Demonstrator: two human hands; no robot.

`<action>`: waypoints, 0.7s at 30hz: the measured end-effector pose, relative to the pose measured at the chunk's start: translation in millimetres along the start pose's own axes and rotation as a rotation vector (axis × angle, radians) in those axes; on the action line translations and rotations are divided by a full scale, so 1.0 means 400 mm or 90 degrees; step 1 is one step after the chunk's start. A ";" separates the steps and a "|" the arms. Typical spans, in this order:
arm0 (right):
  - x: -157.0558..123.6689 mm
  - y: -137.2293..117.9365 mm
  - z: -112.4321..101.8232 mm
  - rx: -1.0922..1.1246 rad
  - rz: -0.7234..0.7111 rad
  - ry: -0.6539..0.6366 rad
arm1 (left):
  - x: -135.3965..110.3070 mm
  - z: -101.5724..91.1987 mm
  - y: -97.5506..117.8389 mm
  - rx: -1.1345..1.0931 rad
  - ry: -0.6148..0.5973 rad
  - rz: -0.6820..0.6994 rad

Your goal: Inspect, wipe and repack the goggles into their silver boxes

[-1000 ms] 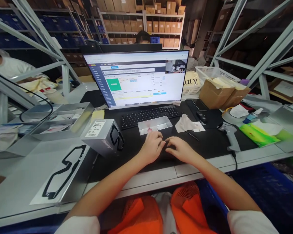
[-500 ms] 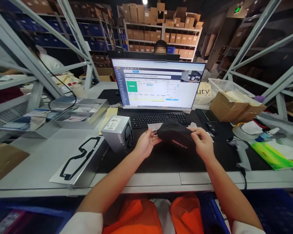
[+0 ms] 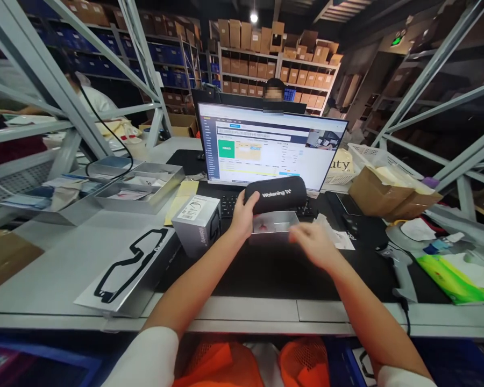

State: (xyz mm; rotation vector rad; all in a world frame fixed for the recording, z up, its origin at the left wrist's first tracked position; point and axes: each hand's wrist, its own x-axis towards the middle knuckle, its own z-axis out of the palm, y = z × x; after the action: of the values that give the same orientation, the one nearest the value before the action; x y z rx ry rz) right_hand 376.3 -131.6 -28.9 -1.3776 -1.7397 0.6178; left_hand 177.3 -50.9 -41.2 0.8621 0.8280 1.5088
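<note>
A black glasses case (image 3: 280,194) with white "Wakening" lettering is tilted up in front of the monitor. My left hand (image 3: 244,215) is closed around its left end. Below the case sits an open silver-grey box (image 3: 275,236), with a small red mark showing inside. My right hand (image 3: 308,239) is at the box's right side, fingers curled and blurred; whether it touches the box or holds anything I cannot tell. To the left stands a closed grey box (image 3: 197,226) with a label on top. A flat box (image 3: 131,269) with a black glasses outline lies beside it.
A monitor (image 3: 262,145) and keyboard (image 3: 229,206) stand behind my hands. On the right are a barcode scanner (image 3: 401,269), a mouse (image 3: 349,224), a green packet (image 3: 454,277) and a cardboard box (image 3: 381,193). Crumpled white paper (image 3: 342,239) lies nearby. A co-worker (image 3: 273,91) is behind the monitor.
The black pouch that both hands held is out of sight. My left hand now holds up the glasses case, and the open box shows below it. My right hand has moved left and down.
</note>
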 end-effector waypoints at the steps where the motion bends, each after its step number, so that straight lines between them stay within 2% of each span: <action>1: 0.004 0.012 0.016 0.039 0.049 -0.064 | 0.002 0.000 0.002 -0.025 0.012 -0.022; 2: 0.015 0.027 0.029 0.084 0.093 -0.076 | 0.002 0.000 0.004 -0.037 0.014 -0.038; 5: 0.074 0.074 0.050 0.212 0.148 0.034 | -0.003 -0.004 0.005 -0.043 0.012 -0.061; 8: 0.132 0.096 0.055 0.361 0.140 0.119 | -0.001 -0.011 -0.010 -0.024 0.010 -0.034; 12: 0.167 0.097 0.054 0.517 0.132 0.227 | 0.004 -0.022 -0.033 0.045 -0.020 -0.010; 15: 0.172 0.111 0.049 0.530 0.170 0.252 | 0.003 -0.030 -0.036 0.128 -0.075 -0.006; 17: 0.173 0.131 0.047 0.501 0.187 0.233 | 0.004 -0.035 -0.036 0.192 -0.099 -0.011; 21: 0.180 0.179 0.054 0.326 0.190 0.133 | 0.021 -0.046 -0.049 0.260 -0.044 -0.051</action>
State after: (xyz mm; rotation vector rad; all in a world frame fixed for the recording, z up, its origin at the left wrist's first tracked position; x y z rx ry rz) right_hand 392.9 -40.4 -75.8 -1.2810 -1.1139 0.9664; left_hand 169.8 -41.3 -66.7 1.1578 1.1278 1.2495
